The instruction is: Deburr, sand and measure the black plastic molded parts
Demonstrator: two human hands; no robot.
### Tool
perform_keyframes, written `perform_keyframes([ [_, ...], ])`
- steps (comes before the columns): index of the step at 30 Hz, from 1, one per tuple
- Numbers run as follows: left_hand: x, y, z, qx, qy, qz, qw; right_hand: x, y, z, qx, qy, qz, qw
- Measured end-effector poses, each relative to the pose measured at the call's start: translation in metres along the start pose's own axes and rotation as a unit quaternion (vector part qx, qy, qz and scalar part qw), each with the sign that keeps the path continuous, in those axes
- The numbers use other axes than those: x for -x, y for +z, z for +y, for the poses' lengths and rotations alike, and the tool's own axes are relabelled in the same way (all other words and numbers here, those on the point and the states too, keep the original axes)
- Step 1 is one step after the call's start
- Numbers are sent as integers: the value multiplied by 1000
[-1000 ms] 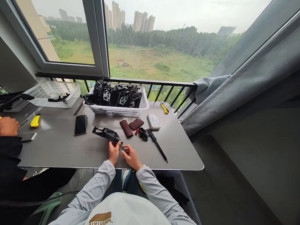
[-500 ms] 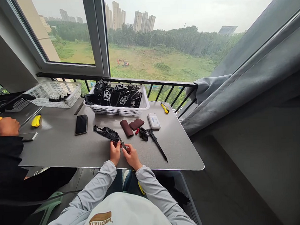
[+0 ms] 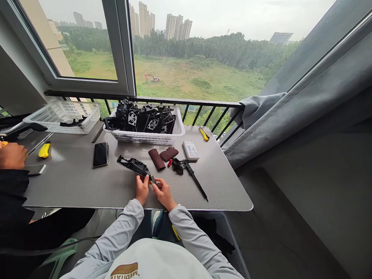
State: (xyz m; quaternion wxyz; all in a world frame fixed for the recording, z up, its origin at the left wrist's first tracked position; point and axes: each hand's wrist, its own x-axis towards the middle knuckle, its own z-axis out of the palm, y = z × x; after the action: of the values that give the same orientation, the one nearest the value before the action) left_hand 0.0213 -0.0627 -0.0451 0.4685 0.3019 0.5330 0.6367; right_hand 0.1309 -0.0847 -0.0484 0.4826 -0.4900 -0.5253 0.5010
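My left hand (image 3: 142, 190) grips the near end of a long black plastic part (image 3: 134, 165), whose far end points up and left over the table. Pinched in my right hand (image 3: 164, 194) is a small dark grey block (image 3: 153, 179), which touches the near end of the black part. To the right of the part lie two brown pieces (image 3: 156, 159), a small red item (image 3: 170, 162) and a black caliper (image 3: 196, 180).
A white basket (image 3: 140, 137) heaped with black parts stands at the back, another basket (image 3: 89, 123) left of it. A phone (image 3: 100, 154), white box (image 3: 191, 150) and yellow cutters (image 3: 204, 134) lie on the table (image 3: 71, 180). A person's hand (image 3: 10, 154) is at left.
The black part has tilted slightly, its far end shifting a little right. My hands have barely moved. At left, the other person's hand has moved slightly right with a black-handled tool.
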Motion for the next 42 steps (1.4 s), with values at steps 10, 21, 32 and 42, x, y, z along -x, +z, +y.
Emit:
perform_keyframes([
  [10, -1, 0, 5, 65, -35, -22, 997, -2, -6, -6, -94, 51, -112, 988],
  [21, -5, -4, 10, 146, -93, -45, 984, -8, -8, -8, -203, 98, -124, 966],
  [32, -10, -13, 15, 186, -139, -92, 968, -8, -13, -23, -229, 197, -214, 929],
  [42, -12, -15, 14, 196, -148, -97, 965, -10, -20, -29, -251, 213, -250, 910],
])
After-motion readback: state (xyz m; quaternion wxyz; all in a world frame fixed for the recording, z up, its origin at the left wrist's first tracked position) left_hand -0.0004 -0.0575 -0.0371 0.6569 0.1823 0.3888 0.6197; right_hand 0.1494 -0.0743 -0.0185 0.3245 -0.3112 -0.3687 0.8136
